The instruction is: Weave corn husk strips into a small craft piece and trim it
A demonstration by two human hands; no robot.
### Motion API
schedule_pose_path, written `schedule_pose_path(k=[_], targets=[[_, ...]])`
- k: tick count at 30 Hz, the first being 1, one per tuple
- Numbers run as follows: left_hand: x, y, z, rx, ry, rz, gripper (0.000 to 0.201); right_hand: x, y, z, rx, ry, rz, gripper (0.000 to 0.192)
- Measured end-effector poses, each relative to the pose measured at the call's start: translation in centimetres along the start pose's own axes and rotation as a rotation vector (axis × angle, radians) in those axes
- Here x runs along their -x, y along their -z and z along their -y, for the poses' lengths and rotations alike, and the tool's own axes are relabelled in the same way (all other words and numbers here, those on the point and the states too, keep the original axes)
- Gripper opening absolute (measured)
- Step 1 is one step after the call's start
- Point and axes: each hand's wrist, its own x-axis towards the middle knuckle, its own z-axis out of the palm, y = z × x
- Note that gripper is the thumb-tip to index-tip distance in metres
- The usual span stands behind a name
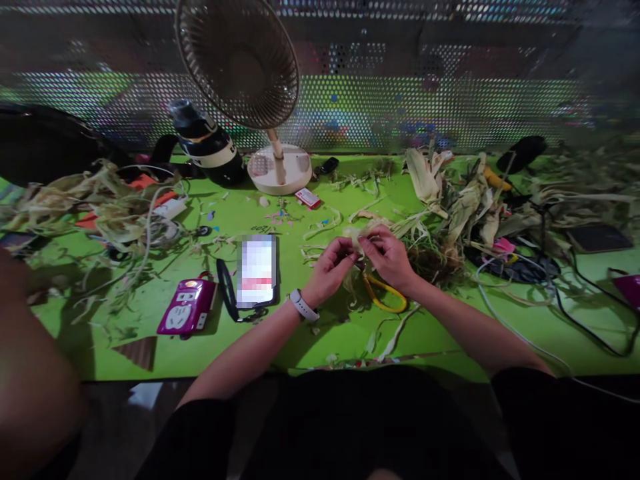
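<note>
Between my two hands is a pale, thin strip of corn husk [355, 237]. My left hand [330, 267], with a light band on its wrist, pinches the strip from one side. From the other side my right hand [389, 259] grips it with thumb and fingers, the two hands almost touching. A yellow looped handle [393, 307], perhaps of scissors, lies on the green table just under my right hand; its other end is hidden. A heap of dried corn husks [457, 217] and stringy fibres [430, 263] spreads to the right of the hands.
A lit phone [257, 272] and a purple power socket block [187, 308] lie left of my hands. Behind stand a fan [279, 170] and a dark bottle [215, 157]. More husks [120, 207] and cables lie left; cords [565, 300] cross the right. Someone's arm [35, 360] shows at left.
</note>
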Motion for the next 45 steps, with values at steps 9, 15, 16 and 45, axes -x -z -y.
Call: schedule_pose_path(k=[9,15,16,45], targets=[[0.0,-0.2,0.4,0.046,-0.035,-0.081,0.023,0.7,-0.2,0.0,0.202,0.02,-0.104,0.025],[0.2,-0.1,1.0,0.162,0.061,-0.078,0.021,0.7,-0.2,-0.1,0.272,0.038,-0.093,0.028],[0.2,-0.2,1.0,0.154,0.061,-0.077,0.023,0.7,-0.1,-0.1,0.273,0.03,-0.09,0.028],[-0.7,0.3,-0.1,0.093,0.065,-0.118,0.031,0.5,-0.1,0.4,-0.077,-0.216,-0.025,0.035]])
